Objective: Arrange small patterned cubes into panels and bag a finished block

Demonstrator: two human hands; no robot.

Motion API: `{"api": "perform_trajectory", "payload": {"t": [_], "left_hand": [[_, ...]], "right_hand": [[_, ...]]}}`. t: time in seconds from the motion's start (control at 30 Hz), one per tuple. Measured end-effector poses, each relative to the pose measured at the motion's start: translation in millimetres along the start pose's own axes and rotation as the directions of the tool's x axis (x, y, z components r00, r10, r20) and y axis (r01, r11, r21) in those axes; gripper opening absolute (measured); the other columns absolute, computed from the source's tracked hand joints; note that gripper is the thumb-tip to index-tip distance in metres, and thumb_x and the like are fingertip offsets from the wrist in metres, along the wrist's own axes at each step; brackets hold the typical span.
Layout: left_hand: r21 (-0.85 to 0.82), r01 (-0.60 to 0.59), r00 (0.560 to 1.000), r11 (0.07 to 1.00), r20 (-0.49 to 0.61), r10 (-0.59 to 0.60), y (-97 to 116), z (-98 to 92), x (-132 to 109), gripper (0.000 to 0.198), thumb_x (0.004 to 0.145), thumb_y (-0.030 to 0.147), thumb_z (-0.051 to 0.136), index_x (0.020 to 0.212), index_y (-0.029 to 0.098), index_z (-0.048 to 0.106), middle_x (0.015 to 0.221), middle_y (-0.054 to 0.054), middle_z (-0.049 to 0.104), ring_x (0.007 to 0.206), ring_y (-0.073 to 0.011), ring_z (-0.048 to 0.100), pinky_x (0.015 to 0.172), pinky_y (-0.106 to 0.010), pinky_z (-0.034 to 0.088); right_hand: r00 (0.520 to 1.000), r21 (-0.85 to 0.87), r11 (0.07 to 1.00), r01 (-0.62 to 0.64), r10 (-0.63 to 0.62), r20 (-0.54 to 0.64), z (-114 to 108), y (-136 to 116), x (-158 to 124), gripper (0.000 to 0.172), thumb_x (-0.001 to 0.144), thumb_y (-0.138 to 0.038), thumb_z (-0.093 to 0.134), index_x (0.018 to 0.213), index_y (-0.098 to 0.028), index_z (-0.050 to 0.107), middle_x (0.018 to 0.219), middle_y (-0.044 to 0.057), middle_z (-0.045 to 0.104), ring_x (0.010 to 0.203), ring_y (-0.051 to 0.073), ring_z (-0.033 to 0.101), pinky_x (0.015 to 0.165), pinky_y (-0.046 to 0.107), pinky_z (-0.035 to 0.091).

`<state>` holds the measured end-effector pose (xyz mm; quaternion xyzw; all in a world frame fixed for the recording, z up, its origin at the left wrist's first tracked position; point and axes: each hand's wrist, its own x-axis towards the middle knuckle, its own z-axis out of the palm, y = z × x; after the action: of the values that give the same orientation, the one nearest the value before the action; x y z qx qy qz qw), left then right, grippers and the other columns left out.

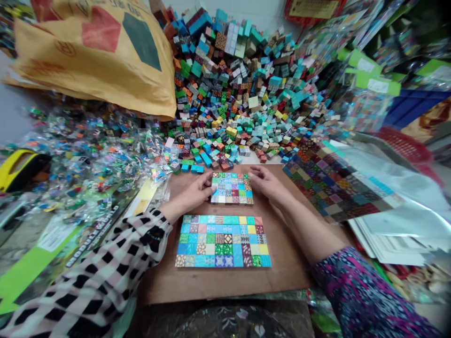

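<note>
A small block of patterned cubes lies on the brown board. At its left edge is my left hand, fingers apart and the thumb by the block's side. My right hand is at the block's upper right corner, its fingers spread and the palm turned inward. Neither hand is wrapped round anything. Nearer to me on the board lies a larger flat rectangle of patterned cubes, touched by neither hand.
Loose coloured cubes are heaped behind the board. Small clear packets cover the left side below a yellow bag. On the right are a wrapped cube panel, white sheets and a red basket.
</note>
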<state>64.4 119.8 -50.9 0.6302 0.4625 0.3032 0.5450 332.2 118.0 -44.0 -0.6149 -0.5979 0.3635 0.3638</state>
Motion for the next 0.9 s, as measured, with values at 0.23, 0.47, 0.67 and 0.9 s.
{"api": "perform_trajectory", "payload": {"t": [0.23,0.47,0.67,0.9], "left_hand": [[-0.12,0.088,0.996,0.989,0.016,-0.087,0,-3.9,1,0.065,0.088,0.026,0.059,0.148,0.022,0.037,0.099,-0.005,0.055,0.065,-0.0107,0.049,0.06,-0.027,0.047],[-0.129,0.096,0.995,0.987,0.017,-0.095,2,-2.3,-1,0.066,0.086,0.023,0.06,0.148,0.021,0.038,0.098,-0.004,0.053,0.068,-0.0114,0.048,0.062,-0.028,0.047],[-0.109,0.105,0.994,0.988,0.019,-0.104,2,-2.9,0,0.068,0.085,0.02,0.06,0.149,0.019,0.036,0.099,-0.004,0.053,0.069,-0.012,0.049,0.064,-0.029,0.049],[-0.097,0.096,0.995,0.991,-0.016,-0.098,11,-1.2,-5,0.063,0.087,0.02,0.056,0.147,0.018,0.039,0.092,-0.004,0.057,0.063,-0.0106,0.05,0.062,-0.028,0.049]], "right_hand": [[0.988,0.006,0.996,0.089,-0.087,-0.126,-10,15,-15,0.029,0.085,-0.032,0.052,0.109,-0.024,0.067,0.111,0.007,0.068,0.105,0.024,0.06,0.096,0.046,0.045],[0.955,-0.056,0.982,0.182,-0.19,-0.229,0,6,-26,0.029,0.086,-0.027,0.045,0.103,-0.022,0.067,0.103,0.008,0.064,0.104,0.025,0.058,0.099,0.046,0.043],[0.927,-0.179,0.939,0.295,-0.327,-0.187,0,-3,-36,0.029,0.09,-0.03,0.044,0.105,-0.024,0.068,0.095,0.007,0.059,0.095,0.025,0.059,0.089,0.044,0.048],[0.94,-0.226,0.921,0.318,-0.337,-0.05,3,-37,1,0.025,0.087,-0.03,0.055,0.107,-0.021,0.067,0.106,0.01,0.063,0.097,0.025,0.06,0.081,0.04,0.051]]}}
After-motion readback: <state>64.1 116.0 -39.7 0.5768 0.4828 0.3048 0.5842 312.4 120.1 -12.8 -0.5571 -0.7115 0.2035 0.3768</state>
